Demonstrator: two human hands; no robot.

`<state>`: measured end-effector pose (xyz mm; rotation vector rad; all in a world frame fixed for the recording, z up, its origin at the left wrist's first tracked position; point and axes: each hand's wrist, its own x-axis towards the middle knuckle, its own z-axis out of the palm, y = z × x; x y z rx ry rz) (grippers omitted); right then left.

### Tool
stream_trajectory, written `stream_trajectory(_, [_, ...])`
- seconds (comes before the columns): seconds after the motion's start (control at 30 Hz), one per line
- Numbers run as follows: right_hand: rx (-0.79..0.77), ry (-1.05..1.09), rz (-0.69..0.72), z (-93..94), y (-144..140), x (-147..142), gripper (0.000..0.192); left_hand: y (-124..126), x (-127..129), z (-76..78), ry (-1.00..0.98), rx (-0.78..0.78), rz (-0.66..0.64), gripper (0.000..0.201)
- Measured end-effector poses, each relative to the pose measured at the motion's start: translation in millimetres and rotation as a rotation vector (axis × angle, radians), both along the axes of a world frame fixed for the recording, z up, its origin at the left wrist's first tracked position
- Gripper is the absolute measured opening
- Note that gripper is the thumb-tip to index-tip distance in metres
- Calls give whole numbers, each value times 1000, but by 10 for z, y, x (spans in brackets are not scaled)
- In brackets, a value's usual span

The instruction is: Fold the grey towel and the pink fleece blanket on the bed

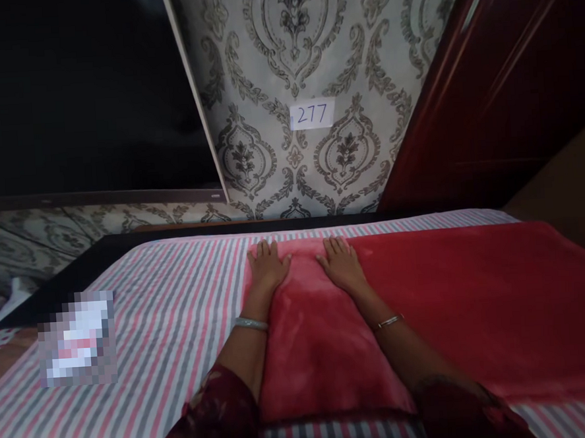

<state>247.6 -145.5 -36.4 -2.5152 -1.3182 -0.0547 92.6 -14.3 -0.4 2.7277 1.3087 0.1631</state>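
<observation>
**Both hands flat on red blanket**

The left hand (267, 265) and right hand (341, 263) lie palm down at the far edge of the red blanket (426, 303), fingers straight, pressed together, gripping nothing. The blanket covers the striped sheet (169, 312) from centre towards 3 o'clock. A paper label reading 277 (312, 114) is on the patterned wall (273, 61) at 12 o'clock

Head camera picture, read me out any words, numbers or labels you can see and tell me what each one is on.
"277": handwritten on a small white paper label stuck on the patterned wallpaper behind the bed.
The pixelated patch on the striped bedsheet is blurred out; nothing can be read there.
No writing shows on the red blanket under the left hand and right hand.
</observation>
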Motion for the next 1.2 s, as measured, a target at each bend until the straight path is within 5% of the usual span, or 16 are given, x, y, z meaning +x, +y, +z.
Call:
stream_trajectory(0.2, [31, 17, 63, 15, -31, 24, 61, 51, -96, 24, -25, -101, 91, 74])
stream_trajectory(0.4, [61, -68, 71, -164, -50, 79, 64, -104, -126, 90, -95, -76, 117, 71])
stream_trajectory(0.53, [75, -91, 104, -241, -46, 97, 71, -466, -117, 77, -203, 126, -92, 70])
stream_trajectory(0.63, [67, -93, 106, -235, -57, 94, 71, -700, -182, -37, -161, 99, -289, 70])
stream_trajectory(0.7, [56, -88, 92, -221, -57, 90, 70, -750, -253, -125, -118, 83, -308, 70])
stream_trajectory(1.03, [96, -59, 118, -194, -55, 70, 71, -584, -595, -149, -64, 127, -155, 73])
stream_trajectory(1.2, [5, 43, 85, 99, -60, -2, 63, -461, -877, -17, -9, 3, -121, 66])
